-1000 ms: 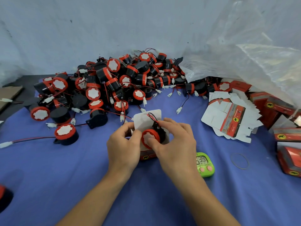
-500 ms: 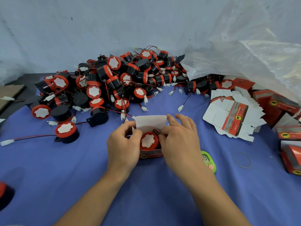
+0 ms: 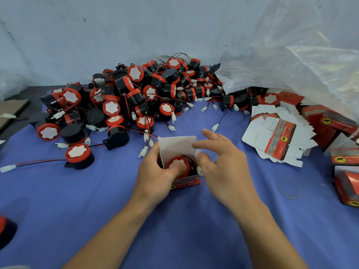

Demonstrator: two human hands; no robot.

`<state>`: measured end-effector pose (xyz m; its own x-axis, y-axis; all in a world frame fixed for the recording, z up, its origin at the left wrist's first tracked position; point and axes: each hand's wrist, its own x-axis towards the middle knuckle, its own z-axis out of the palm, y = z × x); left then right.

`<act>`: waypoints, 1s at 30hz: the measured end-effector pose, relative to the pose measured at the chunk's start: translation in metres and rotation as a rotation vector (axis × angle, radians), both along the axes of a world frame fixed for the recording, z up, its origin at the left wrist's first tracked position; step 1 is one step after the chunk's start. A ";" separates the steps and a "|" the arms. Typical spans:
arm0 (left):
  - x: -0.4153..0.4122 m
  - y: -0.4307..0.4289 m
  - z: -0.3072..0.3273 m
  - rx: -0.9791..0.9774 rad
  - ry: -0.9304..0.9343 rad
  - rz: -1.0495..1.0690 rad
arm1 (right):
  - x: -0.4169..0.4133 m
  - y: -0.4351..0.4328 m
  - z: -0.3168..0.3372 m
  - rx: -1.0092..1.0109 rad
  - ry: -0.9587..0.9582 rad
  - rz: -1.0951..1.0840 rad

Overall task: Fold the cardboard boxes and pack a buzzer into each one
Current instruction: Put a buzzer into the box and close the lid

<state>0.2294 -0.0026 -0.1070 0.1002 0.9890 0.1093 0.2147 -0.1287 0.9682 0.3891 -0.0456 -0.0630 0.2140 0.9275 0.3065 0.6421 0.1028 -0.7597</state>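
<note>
A small red cardboard box (image 3: pixel 187 181) stands open on the blue cloth, its white lid flap (image 3: pixel 177 146) upright at the back. A red-and-black buzzer (image 3: pixel 177 165) sits inside it. My left hand (image 3: pixel 155 171) grips the box's left side, its thumb pressing down on the buzzer's face. My right hand (image 3: pixel 223 164) hovers at the box's right side with fingers spread and relaxed, the fingertips near the lid flap and the thumb by the right side flap. A large pile of loose buzzers (image 3: pixel 136 98) with red and black wires lies behind.
A fan of flat unfolded boxes (image 3: pixel 275 138) lies at the right, with finished red boxes (image 3: pixel 342 125) beyond it under a clear plastic bag (image 3: pixel 301 65). A rubber band (image 3: pixel 288 188) lies on the cloth at right. One buzzer (image 3: pixel 78 156) sits apart at left.
The buzzer has gone down into the box. My right hand has let go of it and opened out to the right; my left thumb now presses on the buzzer.
</note>
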 end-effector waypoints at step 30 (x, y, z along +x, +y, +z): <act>0.015 -0.001 -0.001 -0.160 -0.190 0.037 | -0.007 0.010 -0.023 0.038 0.344 -0.075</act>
